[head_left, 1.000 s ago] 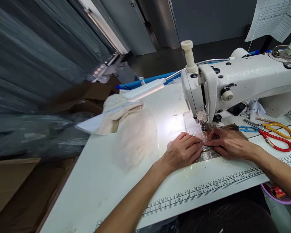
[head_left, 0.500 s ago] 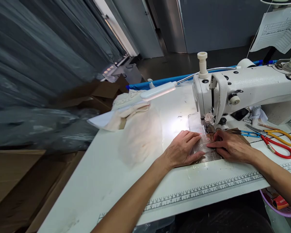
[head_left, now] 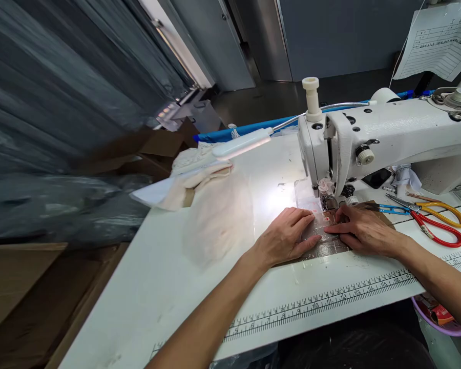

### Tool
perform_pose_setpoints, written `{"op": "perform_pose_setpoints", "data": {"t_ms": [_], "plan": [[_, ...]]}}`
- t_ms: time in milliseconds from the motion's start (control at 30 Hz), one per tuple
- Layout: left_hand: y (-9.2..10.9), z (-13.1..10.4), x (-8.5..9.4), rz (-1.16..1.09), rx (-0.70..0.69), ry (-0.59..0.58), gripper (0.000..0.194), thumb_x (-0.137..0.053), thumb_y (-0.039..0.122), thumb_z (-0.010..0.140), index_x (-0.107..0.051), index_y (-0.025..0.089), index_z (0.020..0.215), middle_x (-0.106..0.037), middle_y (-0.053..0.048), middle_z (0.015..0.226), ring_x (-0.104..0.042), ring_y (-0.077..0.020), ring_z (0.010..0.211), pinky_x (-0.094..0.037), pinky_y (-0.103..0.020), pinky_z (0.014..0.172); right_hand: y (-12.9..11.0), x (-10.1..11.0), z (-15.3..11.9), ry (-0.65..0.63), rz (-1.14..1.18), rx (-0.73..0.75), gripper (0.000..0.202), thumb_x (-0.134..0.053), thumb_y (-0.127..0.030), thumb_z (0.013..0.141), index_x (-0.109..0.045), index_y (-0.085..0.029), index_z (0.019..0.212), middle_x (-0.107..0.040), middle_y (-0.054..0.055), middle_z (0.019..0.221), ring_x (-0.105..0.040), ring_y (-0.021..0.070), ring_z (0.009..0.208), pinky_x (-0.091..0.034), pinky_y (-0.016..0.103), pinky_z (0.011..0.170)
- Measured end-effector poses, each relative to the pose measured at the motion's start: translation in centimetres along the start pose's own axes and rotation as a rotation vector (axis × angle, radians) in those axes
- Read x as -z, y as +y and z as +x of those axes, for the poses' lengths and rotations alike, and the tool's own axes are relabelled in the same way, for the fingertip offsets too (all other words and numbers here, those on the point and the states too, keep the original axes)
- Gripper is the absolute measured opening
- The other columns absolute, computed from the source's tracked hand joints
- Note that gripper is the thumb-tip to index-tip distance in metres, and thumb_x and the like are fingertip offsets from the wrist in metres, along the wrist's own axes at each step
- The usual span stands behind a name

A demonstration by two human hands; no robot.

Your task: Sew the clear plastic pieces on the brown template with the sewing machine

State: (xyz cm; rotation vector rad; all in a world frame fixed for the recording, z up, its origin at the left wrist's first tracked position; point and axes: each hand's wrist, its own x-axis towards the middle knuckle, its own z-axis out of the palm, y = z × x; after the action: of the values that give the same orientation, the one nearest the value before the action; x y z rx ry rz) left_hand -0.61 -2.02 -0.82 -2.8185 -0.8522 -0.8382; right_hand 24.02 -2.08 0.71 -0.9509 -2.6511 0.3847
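My left hand (head_left: pixel 286 237) lies flat with its fingers spread on the left part of a clear, shiny sheet (head_left: pixel 328 248) below the sewing machine's needle area. My right hand (head_left: pixel 359 229) is at the sheet's right side, with the index finger stretched to the left and its thumb close to the presser foot (head_left: pixel 329 203). Small pinkish marks show on the sheet between my hands. The white sewing machine (head_left: pixel 392 128) stands just behind them, with a pale pink ruffled bit (head_left: pixel 326 186) by its needle.
Right of my right hand lie red-handled scissors (head_left: pixel 438 230), yellow-handled scissors (head_left: pixel 445 211) and blue snips (head_left: pixel 394 209). Sheer pale fabric (head_left: pixel 218 220) rests on the table at left, under a lamp (head_left: pixel 242 144). A printed ruler (head_left: pixel 318 306) runs along the front edge. Cardboard boxes (head_left: pixel 23 287) stand at far left.
The view has shifted slightly, so the machine and table appear a little further left. Both hands keep nearly the same pose on the sheet.
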Motion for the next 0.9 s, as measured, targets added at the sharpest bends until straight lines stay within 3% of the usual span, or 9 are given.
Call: {"op": "perform_pose_setpoints", "data": {"t_ms": [167,333,500,700,900], "plan": [[0.4,1.0,0.1,0.149,0.037,-0.096,0.043,-0.032,0.046,0.102,-0.056,0.013,0.115,-0.063,-0.01,0.094,-0.055,-0.02,0.073,-0.047,-0.036,0.064,0.0,0.0,0.0,-0.016,0.029,-0.013,0.037,-0.052,-0.015,0.089,-0.071,-0.03,0.117,-0.059,0.008,0.106,-0.058,0.0183,0.09,-0.049,0.031,0.076],[0.7,1.9,0.3,0.25,0.057,-0.209,0.04,-0.03,0.038,0.102,-0.062,0.014,0.104,-0.064,-0.011,0.098,-0.054,-0.0205,0.075,-0.042,-0.035,0.066,0.0,-0.1,0.0,0.001,0.049,-0.016,0.037,-0.051,-0.016,0.091,-0.07,-0.03,0.119,-0.06,0.009,0.105,-0.058,0.0193,0.09,-0.05,0.033,0.078],[-0.3,2.2,0.2,0.256,-0.005,-0.266,0.039,-0.036,0.037,0.1,-0.064,0.012,0.112,-0.064,-0.014,0.12,-0.055,-0.0236,0.08,-0.04,-0.038,0.068,0.0,-0.4,0.3,-0.006,-0.002,-0.045,0.037,-0.053,-0.017,0.09,-0.07,-0.03,0.121,-0.061,0.01,0.105,-0.059,0.0194,0.086,-0.051,0.032,0.074],[-1.4,2.3,-0.2,0.186,0.057,-0.274,0.042,-0.035,0.039,0.1,-0.062,0.013,0.119,-0.068,-0.013,0.104,-0.056,-0.0255,0.088,-0.04,-0.041,0.076,0.0,-0.5,0.6,-0.007,-0.085,-0.074,0.034,-0.046,-0.021,0.095,-0.069,-0.027,0.119,-0.061,0.011,0.104,-0.058,0.017,0.076,-0.049,0.029,0.066],[-1.0,1.9,-0.1,0.084,0.183,-0.319,0.041,-0.035,0.039,0.1,-0.06,0.012,0.119,-0.067,-0.014,0.11,-0.055,-0.0275,0.099,-0.041,-0.042,0.082,0.1,-0.8,0.5,0.041,-0.141,-0.032,0.035,-0.046,-0.022,0.095,-0.068,-0.027,0.121,-0.061,0.01,0.101,-0.057,0.0155,0.072,-0.05,0.028,0.064]]}}
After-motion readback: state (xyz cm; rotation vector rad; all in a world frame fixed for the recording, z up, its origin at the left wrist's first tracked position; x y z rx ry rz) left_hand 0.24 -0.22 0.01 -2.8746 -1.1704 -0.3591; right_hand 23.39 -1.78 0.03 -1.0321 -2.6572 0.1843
